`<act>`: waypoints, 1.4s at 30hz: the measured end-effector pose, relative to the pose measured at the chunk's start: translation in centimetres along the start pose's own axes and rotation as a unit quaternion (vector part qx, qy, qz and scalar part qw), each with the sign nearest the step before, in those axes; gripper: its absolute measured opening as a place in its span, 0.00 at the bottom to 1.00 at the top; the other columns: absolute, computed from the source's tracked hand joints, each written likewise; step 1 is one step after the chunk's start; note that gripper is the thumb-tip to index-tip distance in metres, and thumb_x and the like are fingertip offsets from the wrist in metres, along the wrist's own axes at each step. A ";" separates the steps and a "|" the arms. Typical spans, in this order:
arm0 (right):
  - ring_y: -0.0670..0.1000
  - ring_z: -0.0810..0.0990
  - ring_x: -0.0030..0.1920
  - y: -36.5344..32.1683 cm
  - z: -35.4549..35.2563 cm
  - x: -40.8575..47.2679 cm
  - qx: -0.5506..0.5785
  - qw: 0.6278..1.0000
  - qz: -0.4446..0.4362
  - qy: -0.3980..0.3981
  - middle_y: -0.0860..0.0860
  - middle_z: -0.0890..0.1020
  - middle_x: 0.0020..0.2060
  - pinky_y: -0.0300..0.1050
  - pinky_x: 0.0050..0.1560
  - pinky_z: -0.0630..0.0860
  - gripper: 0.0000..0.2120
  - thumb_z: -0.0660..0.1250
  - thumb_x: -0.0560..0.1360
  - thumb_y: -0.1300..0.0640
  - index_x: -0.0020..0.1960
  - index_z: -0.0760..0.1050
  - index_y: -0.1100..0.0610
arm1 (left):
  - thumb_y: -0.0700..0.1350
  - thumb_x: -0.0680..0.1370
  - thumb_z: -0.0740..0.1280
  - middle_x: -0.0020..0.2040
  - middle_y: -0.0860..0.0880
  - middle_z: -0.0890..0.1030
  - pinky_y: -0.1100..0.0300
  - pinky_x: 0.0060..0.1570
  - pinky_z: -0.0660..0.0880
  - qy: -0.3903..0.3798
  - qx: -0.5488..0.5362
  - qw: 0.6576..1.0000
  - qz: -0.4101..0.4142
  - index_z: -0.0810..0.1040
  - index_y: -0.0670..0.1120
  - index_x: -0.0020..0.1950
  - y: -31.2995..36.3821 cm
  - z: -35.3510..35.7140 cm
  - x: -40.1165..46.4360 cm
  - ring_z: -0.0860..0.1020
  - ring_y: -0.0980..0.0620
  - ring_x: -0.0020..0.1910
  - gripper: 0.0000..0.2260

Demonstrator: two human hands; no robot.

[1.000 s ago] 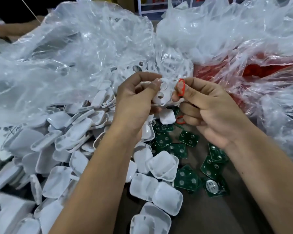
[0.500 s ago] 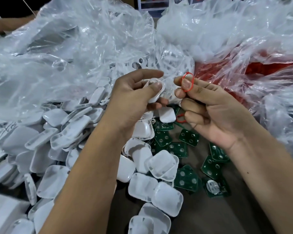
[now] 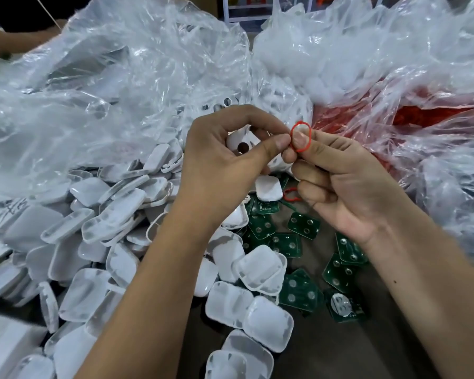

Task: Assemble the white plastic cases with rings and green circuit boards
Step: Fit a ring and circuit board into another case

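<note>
Head cam: left hand (image 3: 219, 162) was curled round a white plastic case half (image 3: 244, 144) w/ a round hole in it, thumb tip right by the right hand's fingertips. Right hand (image 3: 348, 181) pinched a red ring (image 3: 300, 136) btwn thumb and index finger, ring upright and just beside the case half; can't tell if they touched. Other right fingers were curled in.

Below the hands: 2nd red ring (image 3: 290, 194) lay on the brown table (image 3: 367, 348), near a closed white case (image 3: 268, 188). Green circuit boards (image 3: 303, 224) were scattered on the table under the right wrist, some w/ round silver contacts face up. Big pile of white case shells (image 3: 101, 214) sat to the left and front. Clear plastic bags (image 3: 121, 86) filled the back; the right-hand bag (image 3: 427, 116) held red parts, too blurred to ID.
</note>
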State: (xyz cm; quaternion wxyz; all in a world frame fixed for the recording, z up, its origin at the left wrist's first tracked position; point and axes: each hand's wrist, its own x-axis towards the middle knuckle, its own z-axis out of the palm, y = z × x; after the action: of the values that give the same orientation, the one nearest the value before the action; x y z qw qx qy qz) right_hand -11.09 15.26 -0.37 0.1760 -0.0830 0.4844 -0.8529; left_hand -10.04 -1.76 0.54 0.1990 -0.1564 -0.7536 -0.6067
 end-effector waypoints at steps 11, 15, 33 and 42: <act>0.40 0.59 0.21 0.2 -0.3 0.2 -0.030 0.999 -0.036 0.023 0.53 0.80 0.32 0.31 0.19 0.58 0.03 0.70 0.74 0.61 0.47 0.81 0.60 | 0.39 0.74 0.78 0.42 0.49 0.83 0.53 0.46 0.76 0.002 0.149 0.985 0.087 0.86 0.43 0.45 -0.2 -0.1 -0.1 0.80 0.51 0.45 0.02; 0.41 0.59 0.21 0.3 -0.5 0.2 -0.052 0.997 -0.055 0.028 0.54 0.81 0.32 0.32 0.19 0.58 0.04 0.70 0.74 0.61 0.47 0.81 0.61 | 0.39 0.76 0.76 0.43 0.49 0.81 0.60 0.46 0.74 -0.013 0.184 0.976 0.112 0.83 0.43 0.45 -0.4 -0.1 -0.1 0.79 0.54 0.45 0.03; 0.44 0.83 0.32 1.1 -0.2 0.4 -0.367 0.861 -0.289 0.200 0.49 0.86 0.35 0.34 0.33 0.76 0.04 0.74 0.78 0.60 0.45 0.83 0.53 | 0.43 0.78 0.75 0.40 0.53 0.81 0.53 0.35 0.76 0.014 0.060 0.998 -0.012 0.84 0.48 0.44 -0.1 0.9 -0.3 0.79 0.53 0.39 0.04; 0.45 0.84 0.37 1.7 0.6 0.0 -0.474 0.745 -0.371 0.289 0.43 0.84 0.36 0.41 0.40 0.80 0.01 0.72 0.75 0.58 0.45 0.82 0.56 | 0.42 0.75 0.78 0.37 0.48 0.81 0.42 0.36 0.79 0.050 -0.031 0.995 -0.082 0.86 0.45 0.43 0.0 2.6 -0.8 0.78 0.49 0.35 0.03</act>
State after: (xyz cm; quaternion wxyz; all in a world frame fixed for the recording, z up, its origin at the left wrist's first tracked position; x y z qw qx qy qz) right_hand -10.50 14.03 -1.52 -0.3648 -0.0786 0.7848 -0.4948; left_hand -9.62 0.75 -0.32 0.1812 -0.0700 -0.7335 -0.6513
